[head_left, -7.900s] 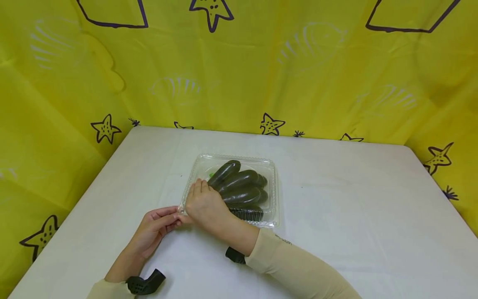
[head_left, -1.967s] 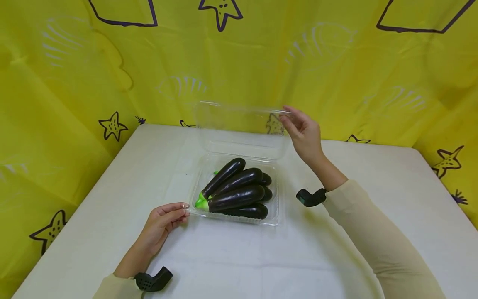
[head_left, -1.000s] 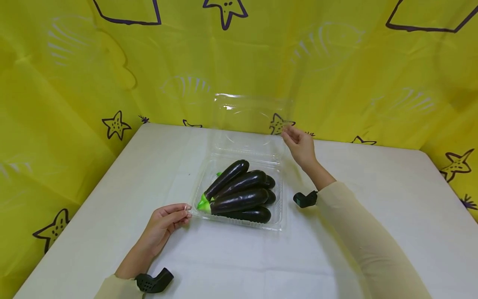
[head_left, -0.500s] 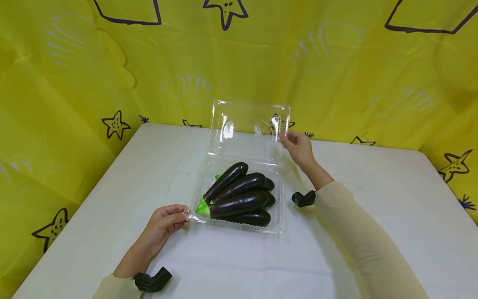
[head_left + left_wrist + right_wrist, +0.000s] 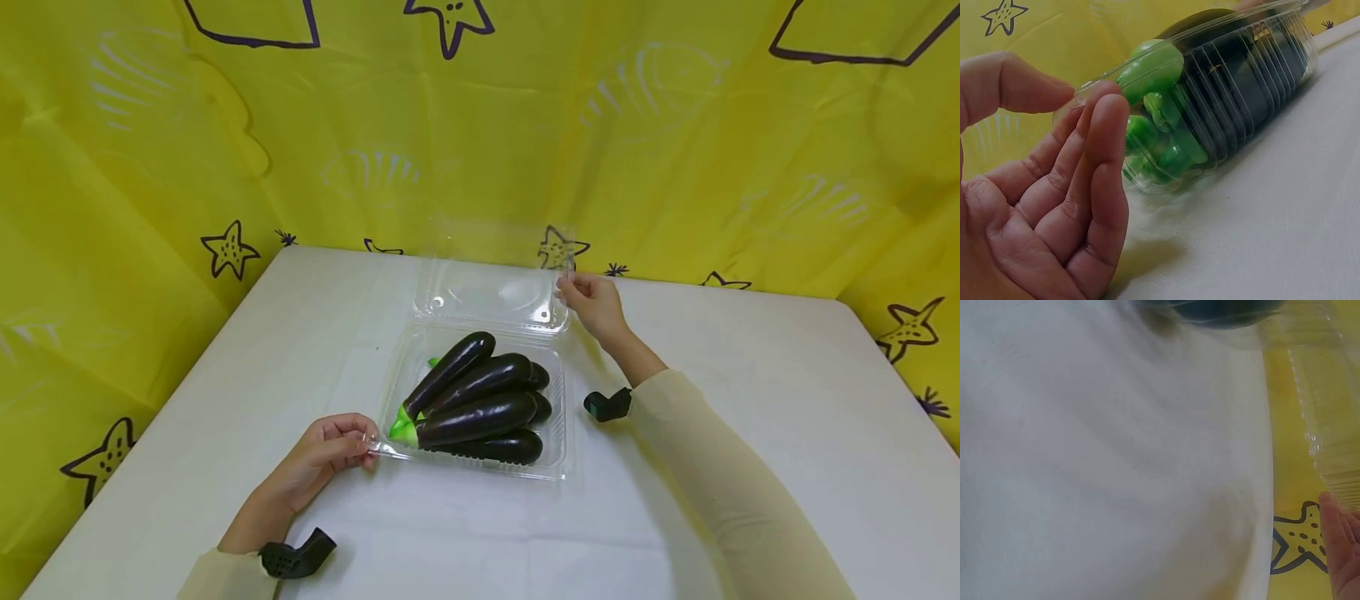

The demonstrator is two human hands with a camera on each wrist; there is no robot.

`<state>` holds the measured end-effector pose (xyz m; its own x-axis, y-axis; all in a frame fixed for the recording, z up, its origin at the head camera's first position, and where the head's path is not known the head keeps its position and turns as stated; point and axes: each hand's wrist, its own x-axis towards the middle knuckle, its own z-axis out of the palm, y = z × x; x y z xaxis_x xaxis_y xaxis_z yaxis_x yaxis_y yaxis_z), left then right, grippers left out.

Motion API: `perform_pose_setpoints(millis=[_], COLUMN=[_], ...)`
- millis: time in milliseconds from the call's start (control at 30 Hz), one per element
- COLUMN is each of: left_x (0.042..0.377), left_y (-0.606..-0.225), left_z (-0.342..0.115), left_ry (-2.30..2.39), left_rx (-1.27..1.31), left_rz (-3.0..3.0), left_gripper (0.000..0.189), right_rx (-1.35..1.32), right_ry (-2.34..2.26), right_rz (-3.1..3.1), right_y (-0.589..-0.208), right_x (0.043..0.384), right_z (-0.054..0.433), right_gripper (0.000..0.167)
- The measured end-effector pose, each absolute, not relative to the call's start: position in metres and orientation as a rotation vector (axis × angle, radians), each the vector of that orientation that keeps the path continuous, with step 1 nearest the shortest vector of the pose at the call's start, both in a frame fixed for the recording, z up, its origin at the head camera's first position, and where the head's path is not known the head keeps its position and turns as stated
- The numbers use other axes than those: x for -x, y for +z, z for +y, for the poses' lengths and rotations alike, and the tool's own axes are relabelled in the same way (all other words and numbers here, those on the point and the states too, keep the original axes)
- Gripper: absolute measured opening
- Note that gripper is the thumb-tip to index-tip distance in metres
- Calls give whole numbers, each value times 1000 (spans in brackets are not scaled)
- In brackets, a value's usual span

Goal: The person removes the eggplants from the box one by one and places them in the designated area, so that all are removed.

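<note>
The left arm [image 5: 228, 577] is entering the head view from about 7 o'clock, its left hand [image 5: 315, 460] sitting at 8 and its fingers pointing toward 2. In the left wrist view the palm is facing the camera; the thumb [image 5: 1029, 92] and fingers [image 5: 1107, 128] are pinching at the tips. The sleeved right arm [image 5: 723, 475] is slanting in from 4 o'clock, and the right hand [image 5: 600, 310] is resting at 3, pinching, fingertips pointing toward 10.
</note>
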<state>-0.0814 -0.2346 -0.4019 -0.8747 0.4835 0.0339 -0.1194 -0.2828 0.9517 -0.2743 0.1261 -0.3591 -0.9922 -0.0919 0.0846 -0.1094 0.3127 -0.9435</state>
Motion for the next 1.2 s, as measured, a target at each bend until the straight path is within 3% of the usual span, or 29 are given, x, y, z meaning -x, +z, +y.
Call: perform_pose_setpoints(millis=[300,1200], left_x=[83,82], left_y=[-403,-404], left_z=[-235,-234], left_ry=[2205,2205], left_rx=[-507,-514], left_rz=[1561,1568], left_gripper=[25,26], right_rx=[-65,-47], right_ry=[1896,1825], right_rz=[-2639,-2789], right_y=[-364,-378], right_x=[276,274], right_z=[128,129], right_gripper=[42,44])
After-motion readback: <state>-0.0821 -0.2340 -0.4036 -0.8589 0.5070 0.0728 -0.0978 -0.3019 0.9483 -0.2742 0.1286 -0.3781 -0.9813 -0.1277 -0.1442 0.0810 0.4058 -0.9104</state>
